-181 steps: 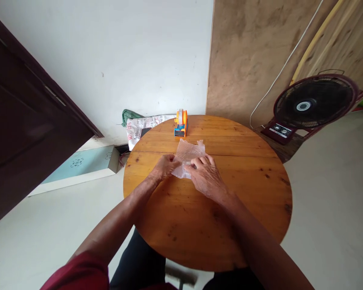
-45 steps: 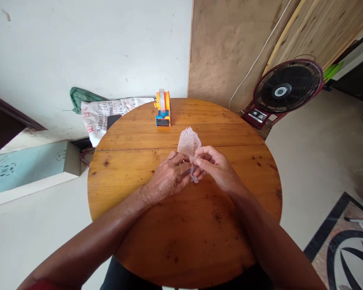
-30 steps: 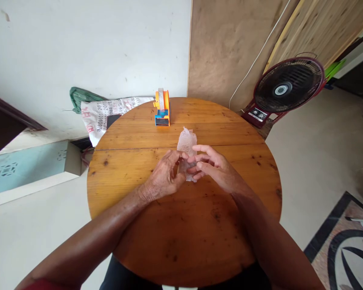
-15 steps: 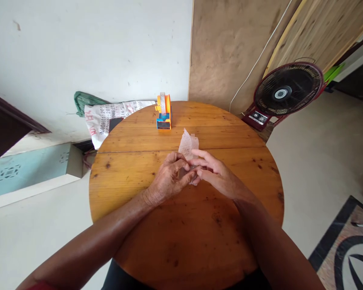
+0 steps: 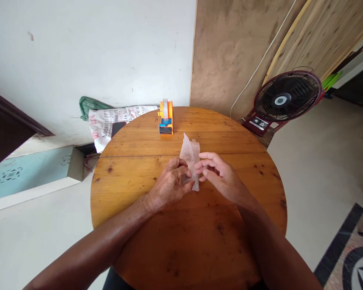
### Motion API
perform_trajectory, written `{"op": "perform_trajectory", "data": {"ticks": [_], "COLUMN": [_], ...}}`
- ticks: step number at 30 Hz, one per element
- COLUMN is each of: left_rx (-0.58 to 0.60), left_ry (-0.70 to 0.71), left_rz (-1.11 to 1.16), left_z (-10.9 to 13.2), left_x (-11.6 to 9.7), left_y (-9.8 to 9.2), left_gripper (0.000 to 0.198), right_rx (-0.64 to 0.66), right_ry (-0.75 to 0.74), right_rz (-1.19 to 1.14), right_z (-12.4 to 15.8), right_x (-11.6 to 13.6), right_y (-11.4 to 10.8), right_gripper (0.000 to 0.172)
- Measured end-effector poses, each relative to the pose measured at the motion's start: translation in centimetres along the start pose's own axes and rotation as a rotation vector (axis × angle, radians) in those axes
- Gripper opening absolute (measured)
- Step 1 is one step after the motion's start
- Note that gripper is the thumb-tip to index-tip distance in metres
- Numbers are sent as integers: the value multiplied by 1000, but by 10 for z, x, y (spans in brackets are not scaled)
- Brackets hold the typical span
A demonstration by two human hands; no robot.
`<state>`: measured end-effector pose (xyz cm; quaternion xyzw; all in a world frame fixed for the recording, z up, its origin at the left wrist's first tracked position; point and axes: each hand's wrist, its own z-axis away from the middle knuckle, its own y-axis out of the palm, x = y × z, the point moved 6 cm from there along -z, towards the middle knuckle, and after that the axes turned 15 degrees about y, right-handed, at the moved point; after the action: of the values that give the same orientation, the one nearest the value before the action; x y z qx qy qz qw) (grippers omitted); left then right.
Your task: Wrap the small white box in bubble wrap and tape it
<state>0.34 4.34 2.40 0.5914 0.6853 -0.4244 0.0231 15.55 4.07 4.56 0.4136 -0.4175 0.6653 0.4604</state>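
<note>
Over the round wooden surface [image 5: 169, 241], the left hand [image 5: 171, 181] is hanging curled, hiding the near left part of the plastic wrap [image 5: 191, 152]; whether it is gripping, I cannot tell. The right hand [image 5: 222, 173] is splaying loose fingers just beside. Between them, the wrap is lying pale, crinkled and translucent. Farther off, a tape dispenser [image 5: 166, 119] and fan [image 5: 287, 96] are standing.
</note>
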Motion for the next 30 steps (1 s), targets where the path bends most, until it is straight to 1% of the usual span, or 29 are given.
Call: {"op": "perform_trajectory", "data": {"ticks": [5, 9, 11, 13, 16, 18, 21, 23, 26, 30], "left_rx": [37, 59, 94, 183, 400, 514, 619, 627, 562, 522], "left_ry": [-17, -20, -16, -17, -32, -61, -134, -196, -223, -230], "left_rz": [-40, -76, -92, -125, -164, -147, -80, -22, 52, 74], "left_z": [3, 1, -3, -11, -26, -35, -39, -35, -27, -22], "left_x": [3, 4, 3, 0, -4, -5, -3, 3, 10, 11], "left_y": [2, 4, 3, 1, -1, -3, -4, -1, 3, 5], "left_gripper": [13, 12, 12, 11, 8, 9, 11, 13, 14, 12], "right_rx": [9, 32, 27, -45, -137, -151, -155, -139, -84, 72], "right_ry": [18, -18, -43, -48, -13, -3, -39, -44, -31, -13], "right_rz": [-4, -28, -45, -43, 43, 172, 345, 387, 341, 324], "right_z": [-3, -8, -11, -14, -17, -21, -34, -50, -80, -113], "right_x": [-2, -6, -9, -8, 0, 11, 29, 34, 32, 24], "right_y": [1, -1, -5, -13, -24, -30, -40, -44, -45, -39], "right_gripper": [34, 29, 24, 22, 20, 18, 17, 21, 30, 36]}}
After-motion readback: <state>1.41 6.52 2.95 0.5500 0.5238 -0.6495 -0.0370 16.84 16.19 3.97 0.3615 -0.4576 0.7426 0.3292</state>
